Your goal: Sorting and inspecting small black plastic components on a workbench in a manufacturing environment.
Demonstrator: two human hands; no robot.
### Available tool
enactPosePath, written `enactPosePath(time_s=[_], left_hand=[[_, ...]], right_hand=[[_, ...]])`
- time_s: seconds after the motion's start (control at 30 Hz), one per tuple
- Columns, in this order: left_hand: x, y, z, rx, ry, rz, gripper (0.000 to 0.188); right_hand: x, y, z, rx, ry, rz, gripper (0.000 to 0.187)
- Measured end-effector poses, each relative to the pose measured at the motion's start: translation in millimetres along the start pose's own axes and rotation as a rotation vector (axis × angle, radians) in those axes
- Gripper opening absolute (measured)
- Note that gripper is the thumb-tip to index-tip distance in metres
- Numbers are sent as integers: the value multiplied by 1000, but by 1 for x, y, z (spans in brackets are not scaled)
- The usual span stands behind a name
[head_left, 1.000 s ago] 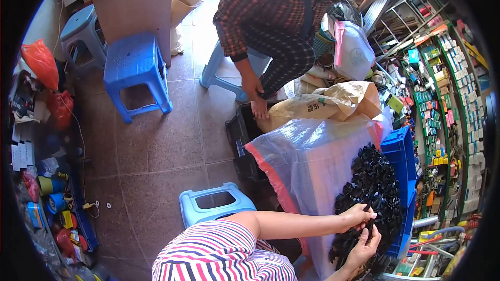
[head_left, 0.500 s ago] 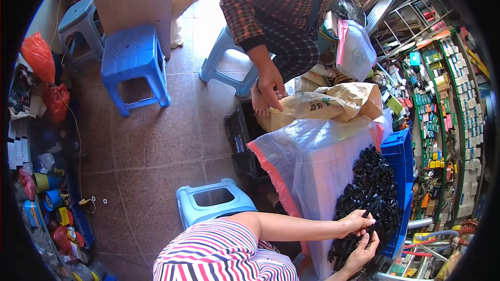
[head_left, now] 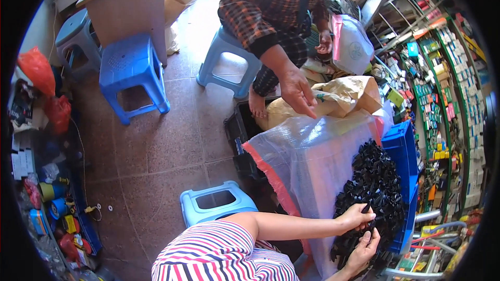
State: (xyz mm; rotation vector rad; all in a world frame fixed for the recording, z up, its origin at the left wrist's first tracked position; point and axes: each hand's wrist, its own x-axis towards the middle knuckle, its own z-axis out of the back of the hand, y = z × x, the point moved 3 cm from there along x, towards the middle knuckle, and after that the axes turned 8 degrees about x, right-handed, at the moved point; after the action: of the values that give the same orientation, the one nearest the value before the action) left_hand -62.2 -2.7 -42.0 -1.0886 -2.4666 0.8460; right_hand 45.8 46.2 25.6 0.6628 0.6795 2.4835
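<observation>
Over a heap of small black pieces (head_left: pixel 372 182), my two hands work close together. My left hand (head_left: pixel 356 217), the upper one, is closed in a pinch, and a dark piece (head_left: pixel 366 208) shows at its fingertips. Just below it, my right hand (head_left: pixel 364 251) has thumb and fingers pinched on a small black piece whose shape blurs into the heap. The heap lies on a whitish woven plastic sheet (head_left: pixel 317 169) with a pink edge, against a blue plastic crate (head_left: pixel 409 164).
Across from me a person's hand (head_left: pixel 298 92) reaches over the sheet, near a tan paper sack (head_left: pixel 359 91). A light blue stool (head_left: pixel 242 203) stands beside me, a darker blue stool (head_left: pixel 127 62) farther left. Racks of small boxes (head_left: pixel 442 93) line the right side.
The other person leans closer; one hand has moved right and nearer over the sheet, and their other hand now shows. My hands stay almost in place, pinching over the heap.
</observation>
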Motion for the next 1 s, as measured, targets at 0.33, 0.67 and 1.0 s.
enactPosePath(time_s=[0.33, 0.67, 1.0], left_hand=[[5, -31, 19, 179, 17, 132, 12], [5, -8, -20, 348, 55, 188, 14], [5, 0, -29, 585, 87, 110, 13]], right_hand=[[-3, 2, -1, 303, -86, 10, 23], [-15, -20, 25, 525, -35, -78, 21], [-17, -40, 31, 539, -41, -71, 17]])
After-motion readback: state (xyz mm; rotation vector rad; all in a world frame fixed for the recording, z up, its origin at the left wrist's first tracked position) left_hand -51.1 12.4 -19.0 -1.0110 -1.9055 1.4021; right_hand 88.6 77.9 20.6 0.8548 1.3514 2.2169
